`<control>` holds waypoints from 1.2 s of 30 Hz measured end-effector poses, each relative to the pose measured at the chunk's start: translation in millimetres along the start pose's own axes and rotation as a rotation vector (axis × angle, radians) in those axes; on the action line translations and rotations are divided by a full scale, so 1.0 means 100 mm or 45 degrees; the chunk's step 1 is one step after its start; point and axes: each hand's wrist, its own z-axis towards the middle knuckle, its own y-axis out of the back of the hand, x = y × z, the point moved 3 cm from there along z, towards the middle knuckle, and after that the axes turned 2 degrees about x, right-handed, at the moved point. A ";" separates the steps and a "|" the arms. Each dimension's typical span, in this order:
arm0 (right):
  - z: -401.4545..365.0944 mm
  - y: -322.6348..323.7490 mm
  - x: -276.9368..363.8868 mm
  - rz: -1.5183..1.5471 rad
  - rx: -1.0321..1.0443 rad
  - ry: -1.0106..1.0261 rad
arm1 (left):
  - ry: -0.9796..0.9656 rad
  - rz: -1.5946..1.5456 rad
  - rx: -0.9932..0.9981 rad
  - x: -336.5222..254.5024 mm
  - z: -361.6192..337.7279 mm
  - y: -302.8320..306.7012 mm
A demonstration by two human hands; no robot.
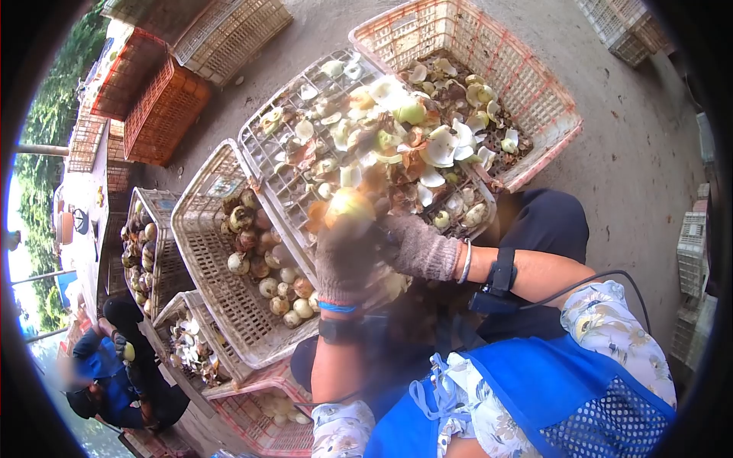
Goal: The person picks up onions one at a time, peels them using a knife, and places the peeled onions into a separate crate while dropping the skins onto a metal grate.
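Observation:
My left hand [345,259], in a dirty knitted glove, is closed around an onion [350,207] whose yellowish top shows above the fingers; motion blurs both. Close beside it, my right hand [421,248], also gloved, has its fingers curled in against the left hand and the onion. Anything between the right fingers is hidden. Just beyond both hands lies an upturned plastic crate [269,145], its grid bottom strewn with onion peels [441,146] and cut pieces.
To the left, a crate [197,223] holds several whole onions [246,229]. Behind the grid, another crate [527,84] contains peels and debris. Stacked orange crates [164,114] stand at upper left. A seated person [114,382] handles an onion at lower left.

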 end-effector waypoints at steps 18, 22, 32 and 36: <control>-0.05 0.20 0.48 -0.162 -0.042 0.057 | -0.197 0.170 -0.170 -0.11 -0.02 0.06; -0.14 0.30 0.47 -0.312 -0.051 0.146 | -0.290 -0.501 -0.319 -0.45 -0.07 -0.20; -0.07 0.34 0.56 -0.816 -0.093 0.398 | -0.484 0.149 -0.514 -0.42 -0.04 -0.09; -0.08 0.35 0.58 -0.867 -0.078 0.403 | -0.473 0.210 -0.519 -0.40 -0.05 -0.08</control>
